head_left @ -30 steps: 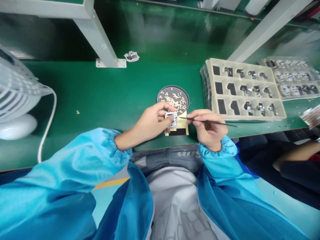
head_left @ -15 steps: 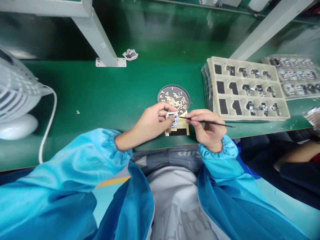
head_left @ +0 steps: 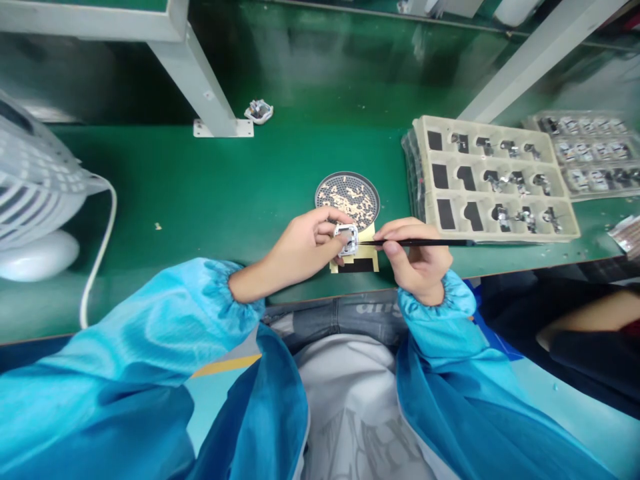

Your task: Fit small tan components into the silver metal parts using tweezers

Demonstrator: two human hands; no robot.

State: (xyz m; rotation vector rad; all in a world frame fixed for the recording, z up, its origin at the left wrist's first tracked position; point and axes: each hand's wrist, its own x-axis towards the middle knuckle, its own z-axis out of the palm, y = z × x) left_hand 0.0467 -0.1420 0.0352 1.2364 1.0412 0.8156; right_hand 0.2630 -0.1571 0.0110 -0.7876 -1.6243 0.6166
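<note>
Between its thumb and fingers, my left hand (head_left: 305, 243) grips a small white plastic housing (head_left: 351, 245) with grey and dark parts inside. My right hand (head_left: 417, 257) pinches a pair of thin black tweezers (head_left: 425, 243), held level, with the tips at the right side of the housing. Whether the tips touch a part inside is too small to tell. Just beyond both hands stands a round dark perforated dish (head_left: 325, 189) with many tiny cream-coloured pieces (head_left: 345, 200). Yellow tape (head_left: 367, 252) and a black strip (head_left: 356, 265) lie on the bench under the hands.
At right, stacked compartment trays (head_left: 500, 127) hold small metal parts and black pads; another filled tray (head_left: 585, 143) sits behind. A similar white housing (head_left: 259, 111) rests by the shelf post (head_left: 205, 87). A white fan (head_left: 35, 180) with its cable is at left. Another person's arm (head_left: 590, 313) shows at right.
The tweezers have turned in my right hand, showing a broader side and lying more level. The housing has tilted slightly in my left hand. The other person's arm has shifted a little.
</note>
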